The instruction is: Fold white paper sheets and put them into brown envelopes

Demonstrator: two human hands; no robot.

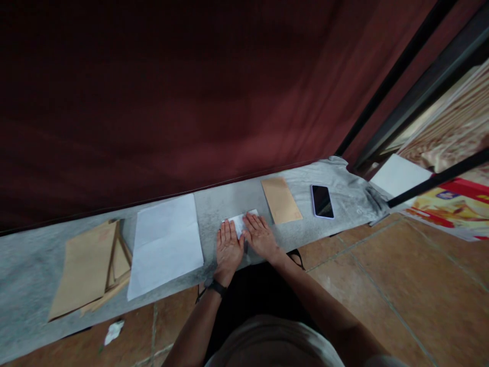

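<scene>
A small folded piece of white paper [239, 222] lies on the grey cloth-covered bench, mostly hidden under both hands. My left hand [229, 248] rests flat on its left part, fingers stretched forward. On its right part lies my right hand [261, 236], also flat with fingers extended. The two thumbs nearly meet in the middle. To the right of the hands is a brown envelope [281, 200], lying flat. Left of them sits a stack of large white sheets [166, 247].
Several brown envelopes [86, 267] are piled loosely at the far left. A phone [322, 201] lies right of the single envelope. The narrow bench [225, 196] runs along a dark red curtain [191, 117]. Black metal bars [397, 76] and a colourful box [454, 206] stand at right.
</scene>
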